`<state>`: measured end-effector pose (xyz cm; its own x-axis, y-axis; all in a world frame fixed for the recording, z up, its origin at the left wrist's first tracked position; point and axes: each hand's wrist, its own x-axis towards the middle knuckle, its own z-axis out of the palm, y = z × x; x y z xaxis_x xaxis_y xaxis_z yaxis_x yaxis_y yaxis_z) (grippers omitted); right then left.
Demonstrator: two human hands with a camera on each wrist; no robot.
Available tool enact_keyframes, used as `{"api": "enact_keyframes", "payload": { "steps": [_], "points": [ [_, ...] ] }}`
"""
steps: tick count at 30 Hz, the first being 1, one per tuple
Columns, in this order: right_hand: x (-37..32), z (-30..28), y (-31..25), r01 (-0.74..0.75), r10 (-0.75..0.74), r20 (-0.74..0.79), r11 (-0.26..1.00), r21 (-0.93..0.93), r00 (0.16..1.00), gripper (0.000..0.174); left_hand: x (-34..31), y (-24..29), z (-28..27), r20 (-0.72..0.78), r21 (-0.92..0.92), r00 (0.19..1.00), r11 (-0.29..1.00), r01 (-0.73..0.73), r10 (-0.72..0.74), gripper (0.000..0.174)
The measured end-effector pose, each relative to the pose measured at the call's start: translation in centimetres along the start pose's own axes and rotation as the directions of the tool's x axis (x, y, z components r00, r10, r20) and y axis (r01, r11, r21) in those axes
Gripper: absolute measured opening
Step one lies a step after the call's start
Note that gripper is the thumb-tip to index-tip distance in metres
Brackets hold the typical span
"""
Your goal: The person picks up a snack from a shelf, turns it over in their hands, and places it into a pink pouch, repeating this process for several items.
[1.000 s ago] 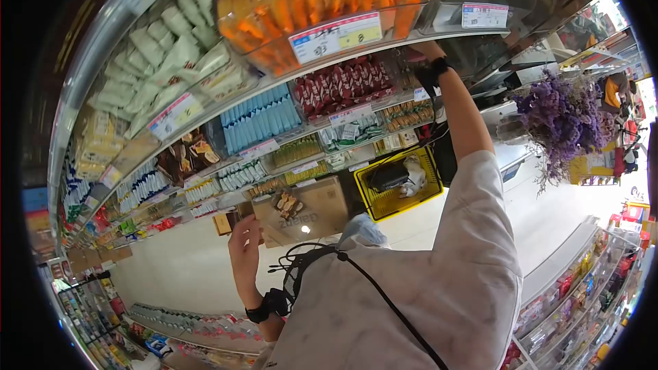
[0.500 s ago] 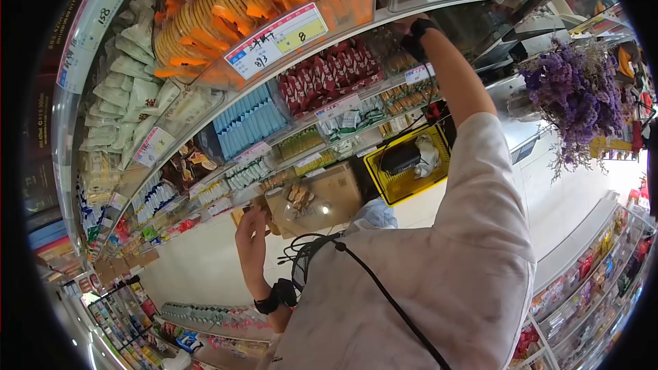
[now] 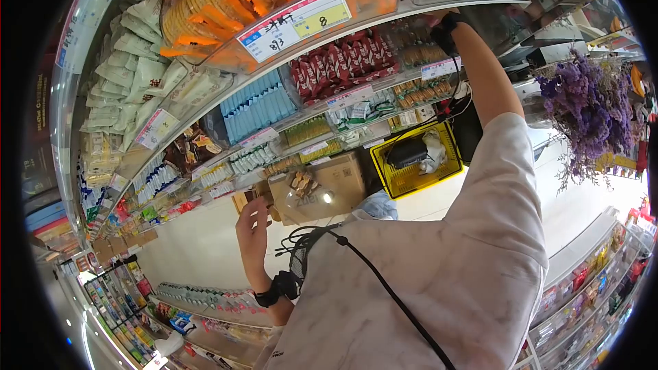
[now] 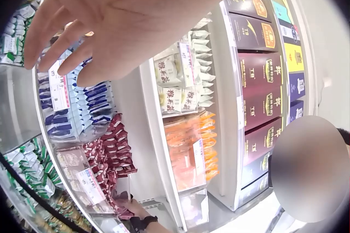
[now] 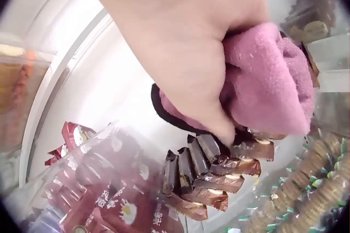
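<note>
Pink and bunched, the cloth (image 5: 268,83) sits mid-frame in the right wrist view, clamped in the curled fingers of the right hand (image 5: 180,42), just above brown-wrapped sweets (image 5: 199,177). Lower left of centre in the head view, the left hand (image 3: 252,225) is spread and holds nothing.

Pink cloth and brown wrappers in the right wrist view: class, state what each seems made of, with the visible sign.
Pink cloth: seemingly soft fleece or microfibre, matt; fuzzy nap and rounded folds where the right hand grips it. Brown wrappers: probably glossy plastic or foil film; bright glints, crimped ends.
</note>
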<state>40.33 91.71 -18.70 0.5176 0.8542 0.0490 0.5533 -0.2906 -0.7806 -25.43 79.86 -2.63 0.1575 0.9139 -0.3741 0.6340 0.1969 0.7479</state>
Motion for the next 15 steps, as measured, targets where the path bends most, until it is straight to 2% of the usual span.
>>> {"api": "enact_keyframes", "payload": {
  "steps": [15],
  "points": [
    [1.0,-1.1,0.2,-0.059,0.057,0.017,0.991,0.117,0.998,0.024,-1.0,-1.0,0.1,-0.03,0.014,0.999,1.0,0.012,-0.012,0.036]
  ]
}}
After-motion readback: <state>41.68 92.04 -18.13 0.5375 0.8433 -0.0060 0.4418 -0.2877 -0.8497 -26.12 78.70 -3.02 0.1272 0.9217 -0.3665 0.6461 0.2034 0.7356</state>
